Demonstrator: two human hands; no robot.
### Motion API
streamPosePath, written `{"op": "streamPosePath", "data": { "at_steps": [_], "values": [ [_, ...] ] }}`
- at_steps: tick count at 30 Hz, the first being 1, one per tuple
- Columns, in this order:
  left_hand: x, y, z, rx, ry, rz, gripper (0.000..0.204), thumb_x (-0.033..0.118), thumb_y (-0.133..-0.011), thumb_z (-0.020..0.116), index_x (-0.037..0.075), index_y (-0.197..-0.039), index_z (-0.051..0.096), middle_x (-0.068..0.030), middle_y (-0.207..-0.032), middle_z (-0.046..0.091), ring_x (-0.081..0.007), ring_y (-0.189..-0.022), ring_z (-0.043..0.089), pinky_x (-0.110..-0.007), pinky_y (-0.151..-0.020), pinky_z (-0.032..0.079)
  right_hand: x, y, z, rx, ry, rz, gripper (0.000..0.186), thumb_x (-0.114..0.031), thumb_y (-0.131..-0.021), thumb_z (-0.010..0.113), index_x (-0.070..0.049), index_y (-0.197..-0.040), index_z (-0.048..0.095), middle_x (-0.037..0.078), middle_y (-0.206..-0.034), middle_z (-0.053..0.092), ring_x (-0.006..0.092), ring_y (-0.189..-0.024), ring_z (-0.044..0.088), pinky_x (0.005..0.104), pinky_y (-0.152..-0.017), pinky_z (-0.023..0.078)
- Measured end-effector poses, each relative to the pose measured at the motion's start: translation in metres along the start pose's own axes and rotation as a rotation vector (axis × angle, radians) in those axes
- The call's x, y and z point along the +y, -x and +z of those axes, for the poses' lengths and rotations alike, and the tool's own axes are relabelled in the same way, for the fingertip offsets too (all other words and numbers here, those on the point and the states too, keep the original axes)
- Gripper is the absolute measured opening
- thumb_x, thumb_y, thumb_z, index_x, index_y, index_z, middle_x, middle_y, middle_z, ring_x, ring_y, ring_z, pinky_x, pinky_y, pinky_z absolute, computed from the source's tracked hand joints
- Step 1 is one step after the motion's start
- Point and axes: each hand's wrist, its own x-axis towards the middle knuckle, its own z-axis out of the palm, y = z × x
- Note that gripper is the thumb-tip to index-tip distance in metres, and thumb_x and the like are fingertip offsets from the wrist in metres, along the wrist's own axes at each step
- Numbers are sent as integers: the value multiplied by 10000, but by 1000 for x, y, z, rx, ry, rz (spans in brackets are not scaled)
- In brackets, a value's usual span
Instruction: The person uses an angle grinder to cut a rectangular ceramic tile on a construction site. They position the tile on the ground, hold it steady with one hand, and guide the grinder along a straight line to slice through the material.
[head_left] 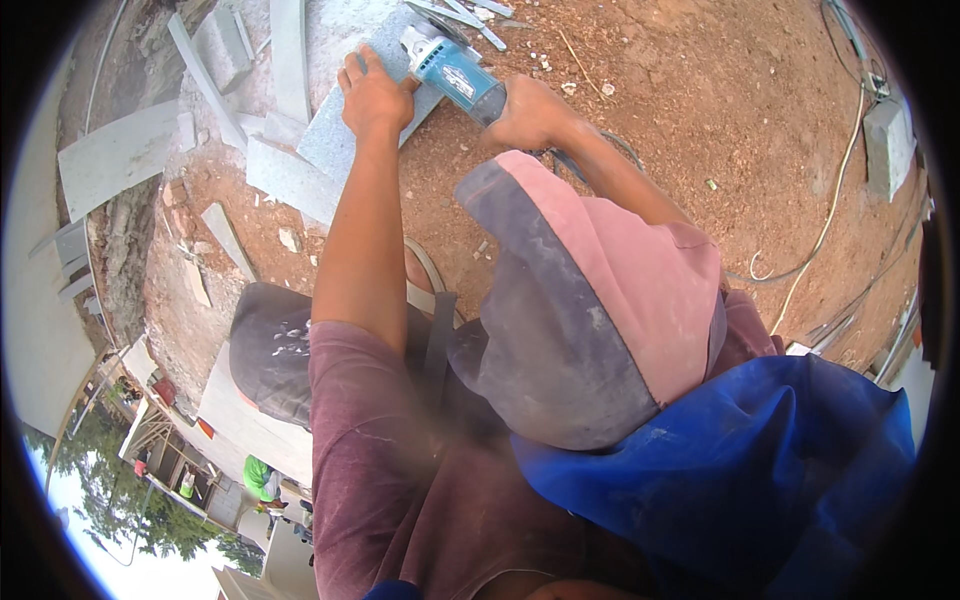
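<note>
My right hand is wrapped round the rear of a teal angle grinder, whose metal head points up and left. The grinder's head lies over a pale blue-grey stone slab; its disc is mostly hidden. On that same slab my left hand rests with its fingers spread, the thumb close to the grinder's head. Beneath the slab's lower left edge another pale slab shows.
Cut stone pieces lie at the left, including a long strip and a broad slab. A grey block stands at the right, beside a pale cable on reddish soil. A person in green is at the lower left.
</note>
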Motion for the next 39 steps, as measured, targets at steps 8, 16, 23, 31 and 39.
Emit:
{"op": "streamPosePath", "data": {
  "at_steps": [8, 16, 23, 31, 39],
  "values": [
    [-1, 0, 0, 6, 5, 3, 942, 429, -909, 774, 119, -1653, 286, -131, -1705, 289, -329, -1563, 289, -487, -1177, 431, 2, 7, 1, 27, -9, -23, 453, -293, -599, 811, 90, -819, 711, 297, -839, 722, 390, -798, 738, 443, -741, 572],
    [-4, -1, 2, 19, -9, 18, 946, 432, -911, 768, 120, -1657, 278, -136, -1703, 296, -333, -1556, 302, -494, -1178, 424, 14, 5, 9, 41, -12, -45, 462, -295, -594, 814, 102, -805, 707, 318, -843, 715, 401, -788, 731, 454, -737, 568],
    [4, 1, -5, -25, -5, -9, 950, 442, -913, 775, 126, -1657, 275, -124, -1716, 262, -327, -1579, 253, -475, -1185, 433, 10, 10, 5, 45, -27, -27, 464, -297, -595, 812, 106, -800, 707, 322, -847, 716, 403, -793, 731, 453, -743, 569],
    [1, 0, -2, -1, -15, 3, 937, 447, -914, 773, 122, -1650, 294, -123, -1707, 279, -321, -1568, 273, -475, -1166, 454, 12, 9, 7, 51, -17, -22, 459, -295, -595, 807, 106, -792, 701, 327, -848, 716, 408, -801, 733, 452, -752, 572],
    [2, 0, 1, 16, 11, 29, 933, 429, -911, 767, 105, -1648, 295, -151, -1698, 302, -342, -1553, 307, -483, -1178, 425, 12, 10, 5, 36, -8, -5, 465, -300, -590, 813, 101, -799, 705, 318, -849, 718, 402, -795, 731, 450, -742, 569]
  ]
}}
